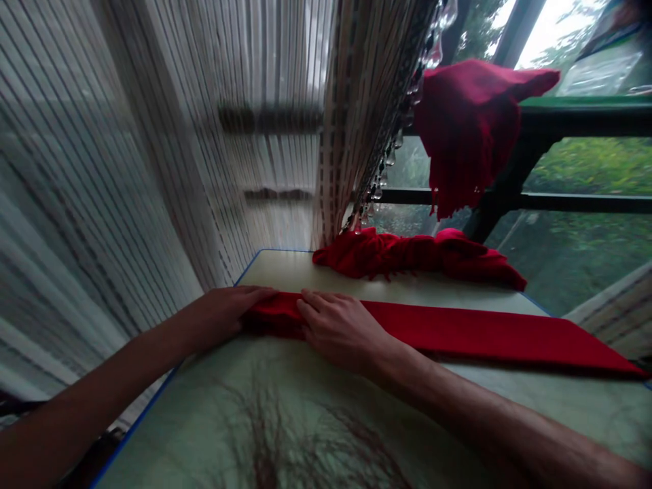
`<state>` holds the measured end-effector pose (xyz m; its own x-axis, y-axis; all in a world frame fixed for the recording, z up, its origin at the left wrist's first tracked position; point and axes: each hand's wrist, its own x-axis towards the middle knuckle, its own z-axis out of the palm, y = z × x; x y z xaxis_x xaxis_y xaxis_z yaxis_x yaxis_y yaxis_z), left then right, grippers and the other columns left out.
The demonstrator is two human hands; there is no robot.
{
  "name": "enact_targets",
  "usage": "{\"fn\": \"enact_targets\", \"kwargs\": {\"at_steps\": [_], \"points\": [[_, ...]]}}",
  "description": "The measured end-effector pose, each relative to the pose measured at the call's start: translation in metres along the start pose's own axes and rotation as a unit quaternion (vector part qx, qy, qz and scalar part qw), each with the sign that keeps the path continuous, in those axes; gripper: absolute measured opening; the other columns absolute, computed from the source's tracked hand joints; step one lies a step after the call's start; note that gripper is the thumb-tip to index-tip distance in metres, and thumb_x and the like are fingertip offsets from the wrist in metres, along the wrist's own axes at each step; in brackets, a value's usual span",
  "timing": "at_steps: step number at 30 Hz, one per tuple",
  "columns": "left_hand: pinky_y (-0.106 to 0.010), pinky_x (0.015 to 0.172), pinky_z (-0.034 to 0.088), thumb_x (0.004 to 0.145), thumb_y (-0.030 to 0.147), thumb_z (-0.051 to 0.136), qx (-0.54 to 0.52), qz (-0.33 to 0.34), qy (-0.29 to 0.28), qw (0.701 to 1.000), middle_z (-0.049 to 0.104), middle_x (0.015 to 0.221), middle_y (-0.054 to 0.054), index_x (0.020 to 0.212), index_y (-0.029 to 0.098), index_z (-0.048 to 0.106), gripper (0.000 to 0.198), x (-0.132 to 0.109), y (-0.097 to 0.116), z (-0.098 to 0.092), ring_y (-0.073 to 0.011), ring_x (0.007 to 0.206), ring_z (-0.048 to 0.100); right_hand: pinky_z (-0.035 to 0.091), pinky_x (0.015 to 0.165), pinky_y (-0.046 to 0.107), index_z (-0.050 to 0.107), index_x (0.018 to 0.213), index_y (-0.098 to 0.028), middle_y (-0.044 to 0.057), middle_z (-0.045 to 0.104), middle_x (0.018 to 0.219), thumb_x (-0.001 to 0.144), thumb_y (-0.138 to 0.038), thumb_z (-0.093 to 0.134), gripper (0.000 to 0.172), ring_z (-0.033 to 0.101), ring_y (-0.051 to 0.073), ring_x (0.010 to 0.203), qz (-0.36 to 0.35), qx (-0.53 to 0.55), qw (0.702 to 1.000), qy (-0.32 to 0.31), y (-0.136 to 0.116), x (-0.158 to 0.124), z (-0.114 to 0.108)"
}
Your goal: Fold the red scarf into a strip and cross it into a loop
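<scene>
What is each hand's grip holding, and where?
Nothing is gripped: the left hand and right hand rest open on the end of the folded red cloth.

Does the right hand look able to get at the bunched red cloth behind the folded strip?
Probably yes: the right hand rests on the folded red strip, and the bunched red cloth lies just beyond it, with nothing standing between them.

Striped sheer curtains [153,136] beside dark-framed windows [585,200].
</scene>
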<state>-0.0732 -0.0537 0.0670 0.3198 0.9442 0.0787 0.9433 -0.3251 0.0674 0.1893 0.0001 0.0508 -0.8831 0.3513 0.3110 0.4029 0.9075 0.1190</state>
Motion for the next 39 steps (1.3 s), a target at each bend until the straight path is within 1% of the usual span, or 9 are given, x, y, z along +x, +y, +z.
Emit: {"fn": "enact_targets", "kwargs": {"at_steps": [4,7,10,13,17,19,25,31,39], "points": [[-0.037,0.108,0.048,0.078,0.012,0.048,0.003,-0.015,-0.016,1.0,0.066,0.141,-0.005,0.148,0.026,0.051,0.072,0.003,0.001,-0.002,-0.0243,0.125,0.066,0.056,0.093,0.043,0.061,0.123,-0.01,0.02,0.065,0.133,0.101,-0.027,0.05,0.03,0.067,0.031,0.113,0.009,-0.031,0.999,0.008,-0.01,0.011,0.001],[-0.035,0.098,0.053,0.08,0.013,0.046,0.016,-0.038,-0.035,0.999,0.073,0.128,-0.005,0.145,0.025,0.053,0.067,0.007,0.004,-0.005,-0.0253,0.113,0.072,0.058,0.081,0.04,0.061,0.12,-0.011,0.018,0.069,0.123,0.102,-0.019,0.044,0.025,0.07,0.027,0.098,0.026,-0.046,0.999,-0.005,-0.014,0.021,-0.002],[-0.033,0.09,0.054,0.082,0.013,0.046,0.04,-0.048,-0.031,0.998,0.077,0.116,-0.007,0.144,0.022,0.054,0.063,0.008,0.005,-0.006,-0.0256,0.101,0.075,0.058,0.076,0.039,0.059,0.122,-0.011,0.017,0.069,0.122,0.102,-0.012,0.04,0.027,0.07,0.027,0.097,0.04,-0.061,0.997,-0.023,-0.012,0.024,-0.007],[-0.032,0.091,0.054,0.082,0.01,0.045,0.045,-0.048,-0.025,0.998,0.077,0.116,-0.005,0.145,0.021,0.053,0.064,0.006,0.004,-0.004,-0.0241,0.1,0.075,0.058,0.08,0.04,0.057,0.128,-0.011,0.016,0.068,0.124,0.102,-0.01,0.04,0.031,0.069,0.028,0.103,0.063,-0.072,0.994,-0.049,-0.004,0.018,-0.013],[-0.034,0.107,0.049,0.074,0.008,0.047,0.027,-0.024,-0.025,0.999,0.066,0.141,-0.004,0.151,0.023,0.05,0.078,0.003,-0.003,0.002,-0.0254,0.121,0.068,0.056,0.093,0.039,0.056,0.133,-0.012,0.016,0.068,0.128,0.102,-0.009,0.042,0.034,0.067,0.029,0.115,0.087,-0.063,0.99,-0.087,0.008,0.003,-0.017],[-0.036,0.111,0.046,0.071,0.008,0.047,0.014,-0.022,-0.021,0.999,0.062,0.147,-0.004,0.152,0.024,0.048,0.082,0.002,-0.008,0.005,-0.0256,0.127,0.064,0.053,0.1,0.039,0.056,0.135,-0.012,0.017,0.067,0.133,0.102,-0.009,0.044,0.035,0.065,0.028,0.12,0.089,-0.039,0.991,-0.094,0.013,-0.005,-0.017],[-0.039,0.116,0.044,0.073,0.008,0.046,0.013,-0.012,-0.006,1.0,0.058,0.151,-0.001,0.152,0.025,0.049,0.082,0.001,-0.013,0.008,-0.0258,0.132,0.061,0.048,0.11,0.038,0.053,0.143,-0.01,0.019,0.061,0.144,0.101,-0.012,0.047,0.043,0.06,0.028,0.131,0.061,0.064,0.994,-0.07,0.028,-0.022,-0.017],[-0.034,0.119,0.039,0.077,0.01,0.046,0.051,-0.009,0.007,0.999,0.055,0.153,0.001,0.152,0.026,0.05,0.077,-0.002,-0.019,0.006,-0.0231,0.136,0.057,0.05,0.11,0.042,0.053,0.147,-0.011,0.02,0.055,0.151,0.098,-0.018,0.055,0.05,0.059,0.033,0.134,0.066,0.095,0.991,-0.07,0.047,-0.034,-0.014],[-0.037,0.124,0.035,0.075,0.009,0.044,0.014,-0.019,0.0,1.0,0.049,0.158,0.004,0.155,0.025,0.045,0.082,-0.002,-0.029,0.013,-0.0224,0.141,0.052,0.039,0.121,0.049,0.039,0.158,-0.014,0.017,0.038,0.162,0.096,-0.005,0.043,0.062,0.038,0.028,0.15,0.064,0.117,0.988,-0.074,0.062,-0.057,-0.004]]}}
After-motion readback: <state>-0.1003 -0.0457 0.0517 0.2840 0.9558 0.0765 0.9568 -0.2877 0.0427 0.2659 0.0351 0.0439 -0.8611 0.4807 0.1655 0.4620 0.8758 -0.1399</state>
